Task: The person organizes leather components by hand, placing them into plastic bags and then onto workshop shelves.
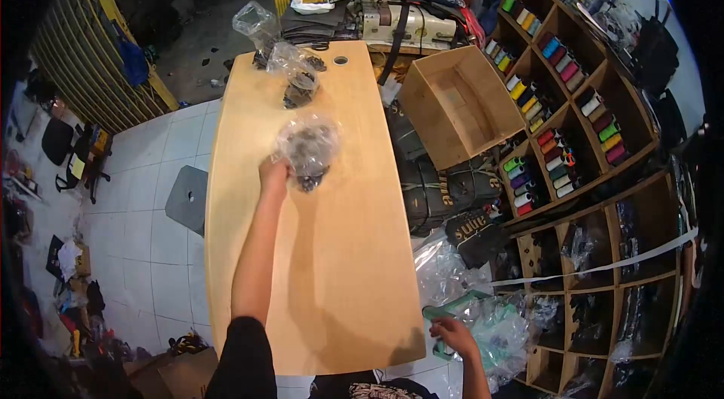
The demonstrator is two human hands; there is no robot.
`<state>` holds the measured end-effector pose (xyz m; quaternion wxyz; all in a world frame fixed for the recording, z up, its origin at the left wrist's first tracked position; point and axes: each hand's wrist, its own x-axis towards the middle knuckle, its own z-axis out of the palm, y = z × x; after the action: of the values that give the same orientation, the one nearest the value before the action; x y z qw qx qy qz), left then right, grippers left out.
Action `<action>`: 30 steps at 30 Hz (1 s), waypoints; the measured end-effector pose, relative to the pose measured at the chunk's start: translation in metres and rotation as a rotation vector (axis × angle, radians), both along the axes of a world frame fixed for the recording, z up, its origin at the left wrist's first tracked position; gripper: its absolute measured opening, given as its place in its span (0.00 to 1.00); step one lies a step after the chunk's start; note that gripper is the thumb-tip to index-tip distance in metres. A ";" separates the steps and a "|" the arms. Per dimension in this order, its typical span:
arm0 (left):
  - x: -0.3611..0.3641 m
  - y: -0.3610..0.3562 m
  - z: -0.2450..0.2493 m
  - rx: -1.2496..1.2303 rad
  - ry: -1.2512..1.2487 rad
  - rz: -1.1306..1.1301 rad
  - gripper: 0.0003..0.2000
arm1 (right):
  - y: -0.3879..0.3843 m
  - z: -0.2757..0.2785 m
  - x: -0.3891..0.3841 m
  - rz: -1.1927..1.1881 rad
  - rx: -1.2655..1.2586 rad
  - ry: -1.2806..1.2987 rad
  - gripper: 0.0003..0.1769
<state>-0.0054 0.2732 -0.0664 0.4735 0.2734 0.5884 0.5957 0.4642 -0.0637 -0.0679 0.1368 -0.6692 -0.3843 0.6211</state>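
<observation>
My left hand (274, 175) is closed on the edge of a clear plastic bag (308, 144) with small dark pieces inside, over the middle of the wooden table (347, 271). Farther up the table lie two similar clear bags, one bag (300, 81) with dark pieces at its lower end and another bag (256, 22) near the far left edge. Off the table's right side, my right hand (456, 336) hovers with fingers apart and nothing visible in them. Beneath and beside it are crumpled clear plastic bags (498, 335) in a green-framed container (440, 314).
An open cardboard box (460, 105) stands right of the table, above dark bundles (430, 188). Wooden shelves (596, 173) on the right hold coloured thread spools and bagged items. A sewing machine (407, 24) sits beyond the far edge. A grey stool (187, 199) is at the left.
</observation>
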 end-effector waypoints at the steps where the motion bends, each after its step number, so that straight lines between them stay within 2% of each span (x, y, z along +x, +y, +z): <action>1: 0.010 -0.026 0.006 0.014 0.010 -0.006 0.05 | 0.020 0.012 -0.017 0.024 0.028 -0.005 0.21; 2: 0.022 -0.057 0.013 0.028 0.019 -0.012 0.06 | 0.032 0.018 -0.029 0.048 0.057 -0.011 0.20; 3: 0.037 -0.086 0.037 -0.045 -0.064 0.025 0.11 | 0.042 0.007 -0.035 0.064 0.089 0.024 0.20; 4: 0.037 -0.114 0.041 0.022 -0.119 -0.061 0.16 | 0.052 0.009 -0.044 0.066 0.086 0.023 0.20; 7: 0.046 -0.181 0.080 -0.044 -0.273 -0.085 0.15 | 0.098 0.008 -0.069 0.175 0.141 0.054 0.18; 9: 0.047 -0.211 0.115 -0.242 -0.312 -0.160 0.12 | 0.128 0.007 -0.087 0.194 0.181 0.030 0.17; 10: 0.038 -0.218 0.106 -0.246 -0.315 -0.143 0.12 | 0.141 0.005 -0.094 0.210 0.226 0.008 0.17; 12: 0.005 -0.221 0.087 -0.105 1.314 -0.167 0.12 | 0.168 -0.020 -0.108 0.164 0.262 0.075 0.16; 14: -0.021 -0.170 0.116 -0.112 1.137 -0.055 0.13 | 0.199 -0.043 -0.127 0.018 0.397 -0.014 0.16; 15: -0.024 -0.137 0.130 -0.032 1.093 -0.044 0.15 | 0.217 -0.059 -0.139 0.018 0.398 -0.007 0.16; 16: -0.023 -0.099 0.143 0.050 1.048 -0.037 0.18 | 0.235 -0.077 -0.151 -0.032 0.621 -0.135 0.15; 17: -0.023 -0.054 0.141 0.211 1.088 -0.091 0.20 | 0.247 -0.087 -0.163 -0.087 0.842 -0.269 0.14; 18: -0.016 -0.011 0.143 0.321 1.206 -0.148 0.23 | 0.252 -0.088 -0.176 -0.094 0.841 -0.268 0.14; 20: 0.000 0.079 0.141 0.383 1.426 -0.272 0.27 | 0.268 -0.080 -0.200 0.056 1.055 -0.833 0.13; 22: -0.002 0.155 0.133 0.416 1.554 -0.314 0.28 | 0.272 -0.083 -0.208 0.009 1.022 -0.831 0.13; 23: -0.005 0.187 0.127 0.272 1.673 -0.388 0.25 | 0.274 -0.084 -0.208 0.010 1.039 -0.834 0.14; 24: -0.004 0.210 0.112 0.117 1.777 -0.469 0.22 | 0.272 -0.083 -0.205 0.016 1.045 -0.845 0.14; 25: -0.009 0.230 0.092 0.127 1.777 -0.475 0.22 | 0.274 -0.081 -0.206 0.008 1.043 -0.850 0.14; 27: -0.028 0.251 0.060 0.147 1.894 -0.555 0.13 | 0.275 -0.076 -0.206 0.073 0.970 -0.863 0.14; 29: -0.028 0.229 0.040 0.331 1.889 -0.482 0.06 | 0.275 -0.077 -0.204 0.094 0.943 -0.857 0.14; 30: -0.022 0.203 0.045 0.277 1.872 -0.548 0.05 | 0.276 -0.078 -0.204 0.096 0.926 -0.847 0.14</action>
<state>-0.0274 0.4765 -0.0213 -0.0983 0.8148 0.5669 0.0720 0.2598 0.2122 -0.1460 0.2204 -0.7105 -0.6639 0.0766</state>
